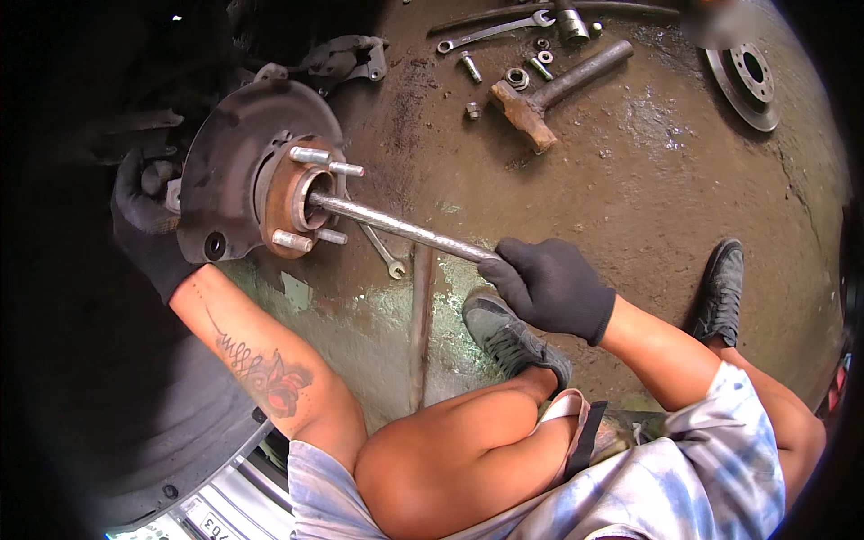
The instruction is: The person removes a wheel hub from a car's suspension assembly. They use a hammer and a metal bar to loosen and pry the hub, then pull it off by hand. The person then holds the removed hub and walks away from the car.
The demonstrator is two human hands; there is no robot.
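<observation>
My right hand (551,290), in a black glove, is closed around the outer end of a long metal bar (409,232). The bar's far end sits inside the bore of a rusty wheel hub (286,202) with several studs sticking out. Behind the hub stands a dark round dust shield (229,162). Past the shield's left edge my gloved left hand (148,220) has its fingers curled beside a small pale metal part (174,195). The shield and shadow partly hide what those fingers hold.
A hammer (533,112), a combination wrench (495,32), a socket (571,25), and several bolts and nuts lie on the wet floor ahead. A brake disc (745,85) lies far right. Another wrench (385,252) is below the bar, near a rusty pipe (420,324).
</observation>
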